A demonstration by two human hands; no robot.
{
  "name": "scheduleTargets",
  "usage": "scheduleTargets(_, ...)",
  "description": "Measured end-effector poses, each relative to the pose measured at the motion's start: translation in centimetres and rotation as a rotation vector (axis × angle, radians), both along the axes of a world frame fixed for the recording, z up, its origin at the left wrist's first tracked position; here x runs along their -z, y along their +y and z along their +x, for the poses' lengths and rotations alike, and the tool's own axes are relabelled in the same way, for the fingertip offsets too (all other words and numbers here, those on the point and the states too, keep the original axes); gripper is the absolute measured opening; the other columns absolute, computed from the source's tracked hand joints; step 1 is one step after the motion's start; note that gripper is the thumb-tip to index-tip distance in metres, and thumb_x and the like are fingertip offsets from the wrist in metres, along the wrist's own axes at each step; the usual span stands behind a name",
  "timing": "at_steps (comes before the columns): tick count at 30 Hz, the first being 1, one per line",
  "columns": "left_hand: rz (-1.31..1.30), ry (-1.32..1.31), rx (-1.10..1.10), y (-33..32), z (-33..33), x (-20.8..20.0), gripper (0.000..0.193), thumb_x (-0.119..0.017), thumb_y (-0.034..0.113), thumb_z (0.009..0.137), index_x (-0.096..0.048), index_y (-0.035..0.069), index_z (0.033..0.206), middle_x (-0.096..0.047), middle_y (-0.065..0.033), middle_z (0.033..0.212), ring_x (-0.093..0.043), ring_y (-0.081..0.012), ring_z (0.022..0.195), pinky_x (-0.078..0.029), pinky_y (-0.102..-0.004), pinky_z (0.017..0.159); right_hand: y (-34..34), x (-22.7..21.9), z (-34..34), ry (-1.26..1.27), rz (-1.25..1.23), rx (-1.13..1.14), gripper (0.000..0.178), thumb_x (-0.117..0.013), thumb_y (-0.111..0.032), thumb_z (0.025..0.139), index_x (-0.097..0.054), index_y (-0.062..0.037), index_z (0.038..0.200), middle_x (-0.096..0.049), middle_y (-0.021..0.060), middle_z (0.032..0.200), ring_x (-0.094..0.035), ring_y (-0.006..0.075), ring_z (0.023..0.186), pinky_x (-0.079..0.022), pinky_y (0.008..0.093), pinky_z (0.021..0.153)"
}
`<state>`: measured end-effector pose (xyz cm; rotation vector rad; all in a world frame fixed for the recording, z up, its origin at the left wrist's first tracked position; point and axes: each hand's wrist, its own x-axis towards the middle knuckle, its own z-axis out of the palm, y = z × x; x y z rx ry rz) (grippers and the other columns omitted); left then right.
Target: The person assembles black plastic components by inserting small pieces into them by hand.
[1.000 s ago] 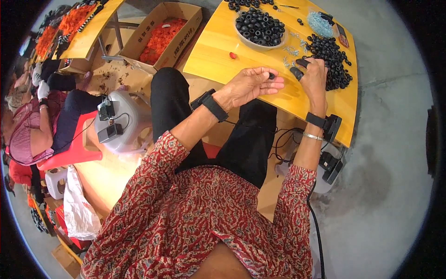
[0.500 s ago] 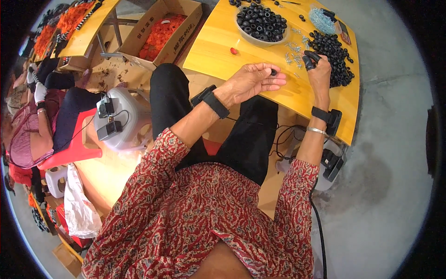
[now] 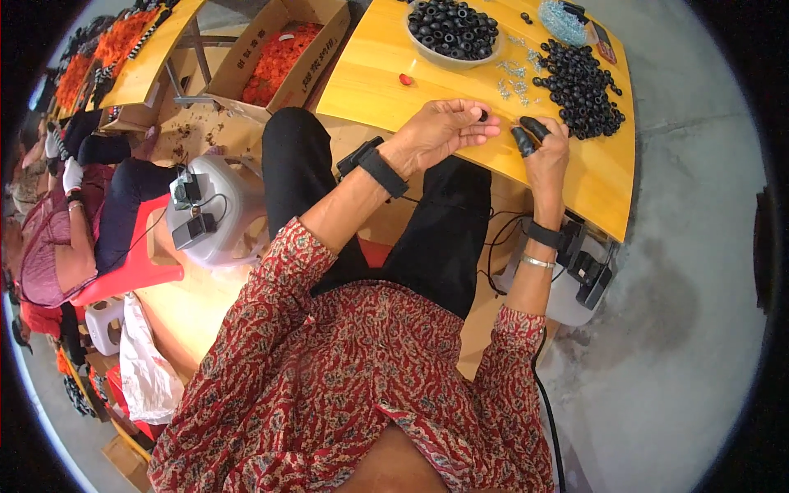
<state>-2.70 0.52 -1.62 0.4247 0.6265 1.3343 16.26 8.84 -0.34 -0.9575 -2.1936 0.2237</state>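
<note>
Black ring (image 3: 482,116) pinched, left hand (image 3: 440,131) fingertips

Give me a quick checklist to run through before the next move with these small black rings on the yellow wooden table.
1. Left hand has a part: ok, a small black ring sits pinched at its fingertips.
2. Right hand free to take or fit a part: ok, it holds nothing I can see; black finger covers are on two fingers.
3. Supply within reach: ok, a loose pile of black rings lies just beyond the right hand on the yellow wooden table.
4. Small silver metal pieces at hand: ok, scattered beside the pile.
5. Ring turned the right way: cannot tell, too small.
6. Round bowl of black rings has room: cannot tell.
</note>
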Motion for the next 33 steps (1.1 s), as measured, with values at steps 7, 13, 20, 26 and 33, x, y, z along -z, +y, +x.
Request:
scheduleTargets(7,0.060,-0.212,0.065,-0.5,-0.8,0.0,0.029,-0.051,0.013,0.095,-0.051,-0.002,0.120,-0.060,-0.0115,0.110,-0.060,-0.0143,0.093,-0.051,-0.0231,0.080,0.4,1.0,0.0,0.089,-0.039,-0.019,0.013,-0.071,-0.008,0.074,-0.070,-0.0014,0.085,-0.064,0.0084,0.082,-0.055,0.0261,0.079,-0.045,0.0341,0.073)
scheduleTargets(13,0.062,-0.337,0.056,-1.6,-0.4,-0.5,0.032,-0.049,0.007,0.094,-0.047,-0.005,0.123,-0.056,-0.0143,0.117,-0.059,-0.0176,0.099,-0.051,-0.0245,0.087,-2.0,0.1,0.3,0.462,-0.350,0.077,0.012,-0.068,-0.004,0.082,-0.067,0.0050,0.090,-0.068,0.0053,0.086,-0.061,0.0078,0.077,-0.049,0.0242,0.073)
scheduleTargets(20,0.094,-0.237,0.004,-2.5,0.4,-2.3,0.030,-0.049,0.000,0.092,-0.049,-0.006,0.122,-0.055,-0.0187,0.121,-0.056,-0.0234,0.112,-0.048,-0.0273,0.097,-6.3,-3.2,-0.3,0.686,-0.467,-0.065,0.015,-0.067,0.007,0.078,-0.066,0.0039,0.092,-0.067,0.0054,0.088,-0.063,0.0112,0.082,-0.050,0.0238,0.075)
scheduleTargets(26,0.149,-0.131,0.035,-2.6,0.8,-2.7,0.030,-0.053,0.003,0.091,-0.053,-0.003,0.120,-0.059,-0.0145,0.116,-0.060,-0.0204,0.106,-0.050,-0.0264,0.092,-8.5,-4.5,-1.2,0.555,-0.377,-0.006,0.017,-0.072,0.002,0.075,-0.068,-0.0026,0.091,-0.066,-0.0022,0.081,-0.056,0.0054,0.071,-0.040,0.0181,0.059)
scheduleTargets(33,0.216,-0.037,0.021,-2.7,2.0,-2.6,0.028,-0.057,0.004,0.089,-0.058,0.000,0.116,-0.063,-0.0111,0.112,-0.061,-0.0159,0.100,-0.049,-0.0246,0.086,-8.7,-4.0,-0.8,0.453,-0.424,0.081,0.016,-0.074,-0.004,0.075,-0.069,-0.0057,0.090,-0.063,-0.0056,0.075,-0.050,0.0038,0.063,-0.032,0.0196,0.051)
